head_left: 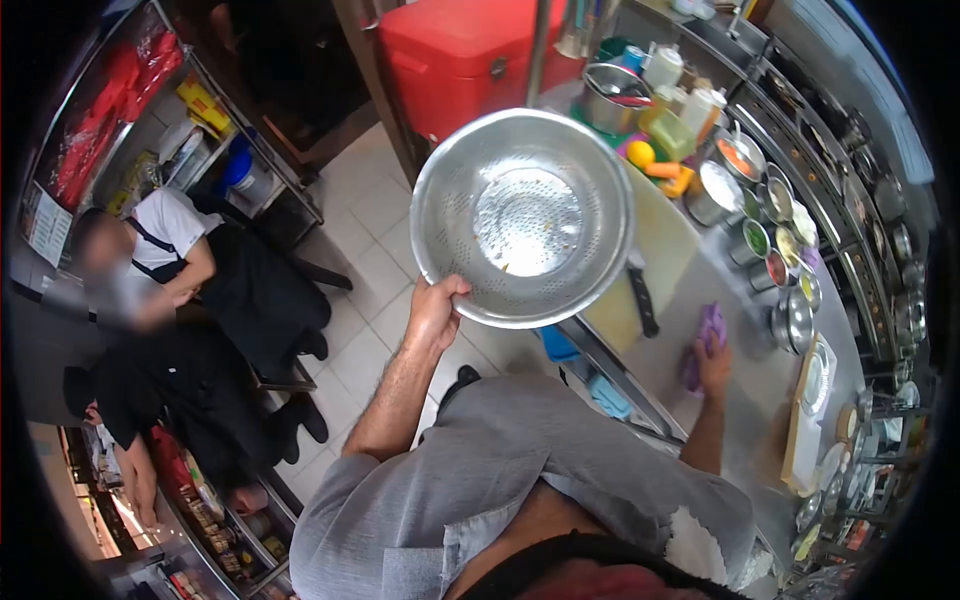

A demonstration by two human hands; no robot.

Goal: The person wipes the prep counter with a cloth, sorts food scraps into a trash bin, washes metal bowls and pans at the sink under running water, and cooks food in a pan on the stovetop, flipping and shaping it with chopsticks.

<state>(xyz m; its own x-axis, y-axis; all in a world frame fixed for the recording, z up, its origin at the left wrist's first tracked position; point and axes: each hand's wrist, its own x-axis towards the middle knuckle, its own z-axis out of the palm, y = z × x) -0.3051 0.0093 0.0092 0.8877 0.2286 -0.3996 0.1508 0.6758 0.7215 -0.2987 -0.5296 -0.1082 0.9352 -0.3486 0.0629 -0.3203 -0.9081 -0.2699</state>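
Observation:
A large metal colander (pixel 450 160) is held up in the middle of the view, with a few small bits inside it. My left hand (pixel 435 312) grips its near left rim, thumb over the edge. On the steel counter (pixel 735 440) at the right, my right hand (pixel 712 365) is closed on a purple cloth (pixel 712 325) lying on the surface. Between the colander and the cloth, a black-handled knife (pixel 642 298) rests at the edge of a pale cutting board (pixel 665 235).
Metal food containers (pixel 712 195) and squeeze bottles (pixel 664 68) line the counter's back. A white tray (pixel 812 400) lies at right. Beyond the colander stands a red cooler (pixel 450 50). Two people sit at left, one in a white shirt (pixel 180 222), one in dark clothes (pixel 170 385).

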